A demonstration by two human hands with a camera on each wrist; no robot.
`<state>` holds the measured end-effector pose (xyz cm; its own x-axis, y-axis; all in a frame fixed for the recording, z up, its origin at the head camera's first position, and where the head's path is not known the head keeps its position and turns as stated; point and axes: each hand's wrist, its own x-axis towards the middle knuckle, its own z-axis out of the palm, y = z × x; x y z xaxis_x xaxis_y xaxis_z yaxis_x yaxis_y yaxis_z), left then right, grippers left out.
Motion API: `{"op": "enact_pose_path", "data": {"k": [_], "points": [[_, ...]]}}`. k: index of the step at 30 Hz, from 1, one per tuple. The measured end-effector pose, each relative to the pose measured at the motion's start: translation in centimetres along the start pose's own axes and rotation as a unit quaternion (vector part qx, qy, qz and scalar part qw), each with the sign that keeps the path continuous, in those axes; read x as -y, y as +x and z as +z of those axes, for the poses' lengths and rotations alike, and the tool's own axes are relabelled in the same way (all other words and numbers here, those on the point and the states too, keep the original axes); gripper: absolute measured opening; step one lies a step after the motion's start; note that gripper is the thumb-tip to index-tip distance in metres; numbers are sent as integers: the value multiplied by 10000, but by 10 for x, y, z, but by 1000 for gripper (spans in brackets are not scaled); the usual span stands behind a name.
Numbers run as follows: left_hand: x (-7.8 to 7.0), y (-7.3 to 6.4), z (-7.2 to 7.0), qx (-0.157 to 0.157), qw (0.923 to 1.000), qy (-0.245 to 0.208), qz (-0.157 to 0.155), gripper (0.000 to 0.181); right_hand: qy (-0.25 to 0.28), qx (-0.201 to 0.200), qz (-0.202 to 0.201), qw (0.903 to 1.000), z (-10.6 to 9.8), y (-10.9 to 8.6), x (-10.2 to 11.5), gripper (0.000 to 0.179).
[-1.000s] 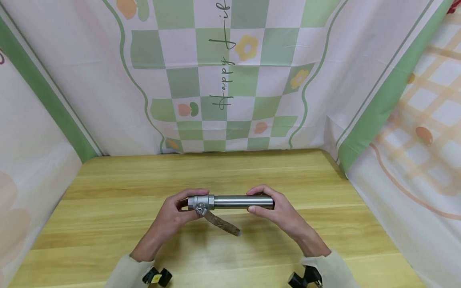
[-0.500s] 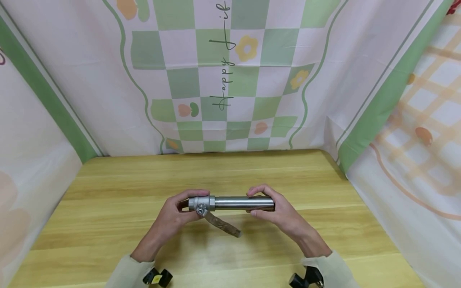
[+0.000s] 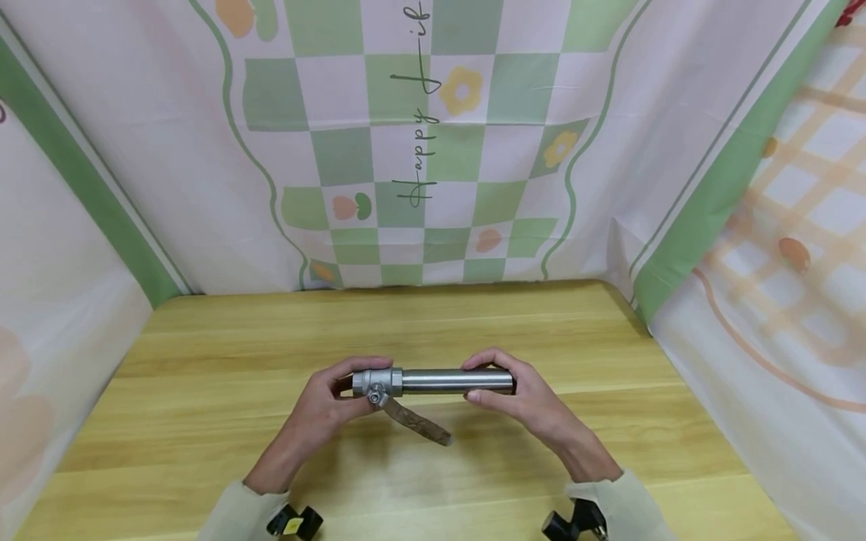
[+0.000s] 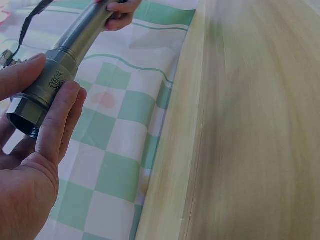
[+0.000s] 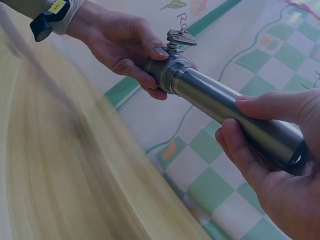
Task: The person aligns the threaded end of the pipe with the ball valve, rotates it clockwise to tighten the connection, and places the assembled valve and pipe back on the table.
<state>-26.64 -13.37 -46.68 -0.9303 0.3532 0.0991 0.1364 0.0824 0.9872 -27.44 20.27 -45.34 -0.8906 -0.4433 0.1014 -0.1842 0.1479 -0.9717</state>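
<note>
My left hand grips a silver ball valve by its body, thumb on the near side and fingers on the far side. The valve's lever handle, worn and brownish, slants down to the right. A shiny steel pipe joins the valve's right end in one straight line. Around the pipe's right end, my right hand holds it between thumb and fingers. In the left wrist view the valve's open hex end faces my palm. Thread shows at the joint in the right wrist view.
Valve and pipe are held over a wood-grain table. Behind it hangs a green-and-white checked cloth, with more printed cloth along the right side. Black wrist cameras sit at both cuffs.
My right thumb lifts slightly off the pipe's near side and settles back on it. The left hand, valve and pipe stay almost where they were.
</note>
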Motion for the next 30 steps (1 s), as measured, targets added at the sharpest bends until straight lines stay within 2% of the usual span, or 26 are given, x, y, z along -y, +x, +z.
{"op": "enact_pose_path", "data": {"k": [16,24,30], "points": [[0,0,0,-36,10000,51,31,54,54,-86,89,9999,4,-1,1,34],[1,0,0,-30,10000,63,49,53,355,121,-234,9990,2,0,-1,40],[1,0,-1,-43,10000,63,59,54,311,141,-313,9989,2,0,0,36]]}}
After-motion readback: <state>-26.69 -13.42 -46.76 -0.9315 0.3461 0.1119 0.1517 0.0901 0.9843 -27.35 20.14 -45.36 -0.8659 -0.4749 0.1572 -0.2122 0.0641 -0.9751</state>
